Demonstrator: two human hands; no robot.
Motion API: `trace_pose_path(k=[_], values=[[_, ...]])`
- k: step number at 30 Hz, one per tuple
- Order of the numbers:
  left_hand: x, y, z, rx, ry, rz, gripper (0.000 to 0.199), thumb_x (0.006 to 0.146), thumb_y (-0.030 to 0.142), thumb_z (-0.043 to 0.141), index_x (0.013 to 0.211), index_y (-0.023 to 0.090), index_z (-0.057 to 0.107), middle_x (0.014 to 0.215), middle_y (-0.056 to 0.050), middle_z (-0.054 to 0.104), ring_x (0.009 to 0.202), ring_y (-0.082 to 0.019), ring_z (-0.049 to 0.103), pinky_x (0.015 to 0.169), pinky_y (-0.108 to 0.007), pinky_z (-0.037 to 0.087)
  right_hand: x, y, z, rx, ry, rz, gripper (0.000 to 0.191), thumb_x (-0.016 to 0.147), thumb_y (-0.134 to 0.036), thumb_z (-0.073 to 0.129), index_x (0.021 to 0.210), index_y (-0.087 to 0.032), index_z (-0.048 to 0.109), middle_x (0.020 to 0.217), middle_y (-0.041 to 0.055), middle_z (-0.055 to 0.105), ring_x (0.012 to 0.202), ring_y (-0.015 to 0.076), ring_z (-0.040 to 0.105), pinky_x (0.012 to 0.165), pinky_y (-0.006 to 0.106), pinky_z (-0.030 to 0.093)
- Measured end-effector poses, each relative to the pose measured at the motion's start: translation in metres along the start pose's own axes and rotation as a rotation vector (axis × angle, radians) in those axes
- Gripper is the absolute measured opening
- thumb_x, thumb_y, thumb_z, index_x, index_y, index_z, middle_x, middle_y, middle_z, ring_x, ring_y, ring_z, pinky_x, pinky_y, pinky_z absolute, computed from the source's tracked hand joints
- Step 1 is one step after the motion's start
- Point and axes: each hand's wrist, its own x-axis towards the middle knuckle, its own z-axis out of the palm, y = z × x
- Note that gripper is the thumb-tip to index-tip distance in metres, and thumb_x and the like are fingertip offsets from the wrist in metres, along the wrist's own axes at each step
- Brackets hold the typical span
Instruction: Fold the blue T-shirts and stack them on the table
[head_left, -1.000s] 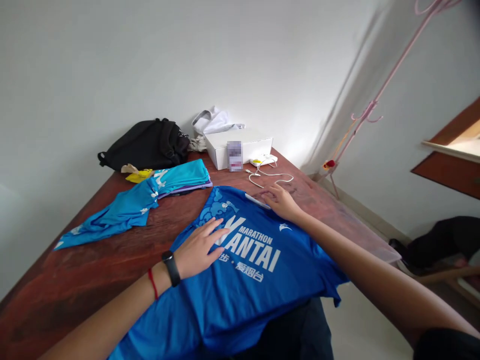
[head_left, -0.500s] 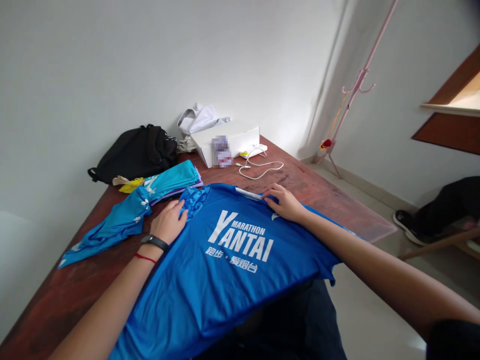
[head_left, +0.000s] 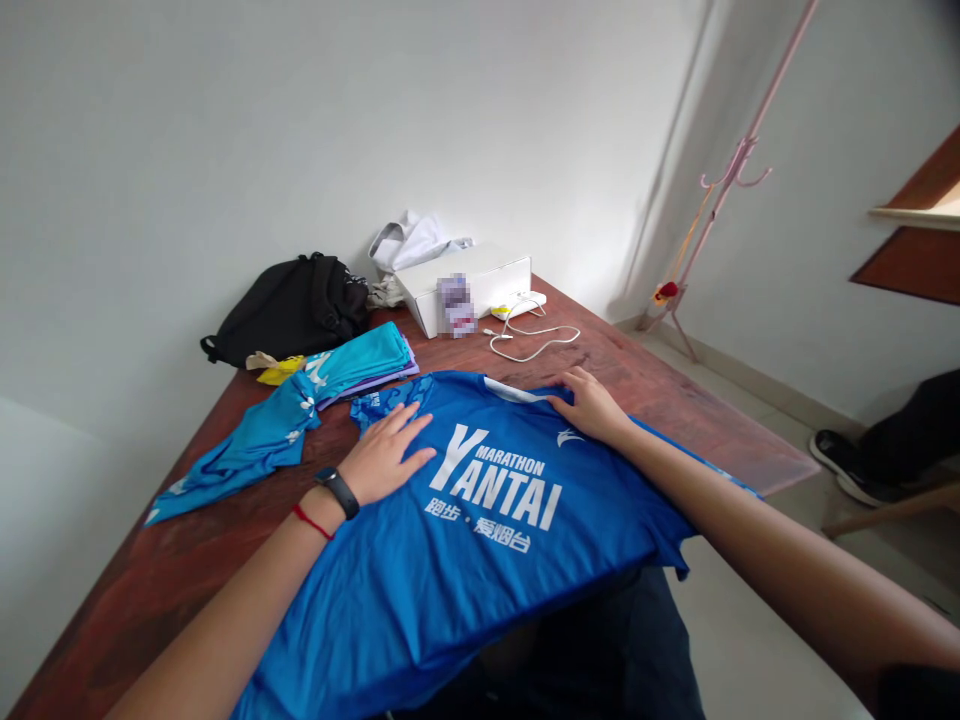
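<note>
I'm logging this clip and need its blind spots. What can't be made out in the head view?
- Label on the white box: blurred out.
- Lower hem of the blue shirt: hangs over the table edge, out of sight.
- Shirt fabric beneath the left hand and right hand: covered by them.
- Person at right: only a leg and shoe show; frame edge cuts the rest.
</note>
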Motion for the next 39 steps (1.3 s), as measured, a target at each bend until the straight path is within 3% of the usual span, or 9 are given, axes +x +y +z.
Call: trace_pose_path(k=[4, 9, 15, 21, 26, 39], values=[[0.004, 0.025, 0.024, -0.011, -0.060, 0.095, 0.059, 0.102, 0.054, 0.044, 0.155, 0.029, 0.039, 0.165, -0.007, 0.027, 0.152, -0.033, 0.022, 0.120, -0.054, 0.028, -0.001, 0.004, -0.001, -0.091, 0.040, 0.080, 0.026, 0.087, -0.034, 0.066, 0.109, -0.021, 0.070, 0.106, 0.0106, 0.065, 0.099, 0.0276, 0.062, 0.092, 0.040, 0.048], [-0.011, 0.032, 0.042, 0.043, -0.013, 0.017, 0.062, 0.103, 0.054, 0.041, 0.159, 0.034, 0.025, 0.167, -0.005, 0.018, 0.152, -0.035, 0.018, 0.118, -0.062, 0.023, 0.000, 0.006, -0.007, -0.140, 0.016, 0.194, 0.029, 0.085, -0.046, 0.069, 0.098, -0.020, 0.072, 0.091, 0.0087, 0.070, 0.087, 0.0262, 0.064, 0.077, 0.035, 0.047], [-0.027, 0.034, 0.041, 0.037, 0.029, -0.009, 0.063, 0.101, 0.055, 0.043, 0.159, 0.033, 0.028, 0.166, -0.007, 0.021, 0.151, -0.035, 0.022, 0.117, -0.062, 0.024, 0.000, 0.003, -0.015, -0.096, 0.011, 0.236, 0.018, 0.088, -0.037, 0.064, 0.083, -0.021, 0.069, 0.075, 0.0043, 0.070, 0.069, 0.0213, 0.063, 0.063, 0.030, 0.041], [-0.029, 0.032, 0.047, 0.017, 0.096, -0.105, 0.057, 0.103, 0.051, 0.041, 0.156, 0.032, 0.035, 0.165, -0.007, 0.026, 0.151, -0.034, 0.024, 0.118, -0.061, 0.025, 0.000, 0.009, -0.024, -0.074, 0.160, 0.266, 0.019, 0.087, -0.039, 0.060, 0.082, -0.023, 0.068, 0.070, 0.0027, 0.067, 0.066, 0.0209, 0.061, 0.061, 0.030, 0.039], [-0.027, 0.030, 0.051, 0.020, 0.119, -0.179, 0.056, 0.103, 0.051, 0.041, 0.155, 0.030, 0.038, 0.165, -0.007, 0.025, 0.151, -0.036, 0.021, 0.118, -0.062, 0.023, 0.000, 0.011, -0.024, -0.052, 0.155, 0.291, 0.021, 0.084, -0.042, 0.063, 0.081, -0.022, 0.070, 0.073, 0.0034, 0.068, 0.069, 0.0211, 0.061, 0.063, 0.030, 0.041], [-0.029, 0.019, 0.052, -0.037, 0.112, -0.147, 0.054, 0.104, 0.050, 0.038, 0.154, 0.031, 0.040, 0.166, -0.005, 0.024, 0.152, -0.035, 0.019, 0.120, -0.059, 0.020, 0.001, 0.023, -0.032, -0.018, 0.130, 0.338, 0.031, 0.079, -0.051, 0.066, 0.084, -0.021, 0.074, 0.074, 0.0046, 0.071, 0.067, 0.0221, 0.064, 0.064, 0.032, 0.044]])
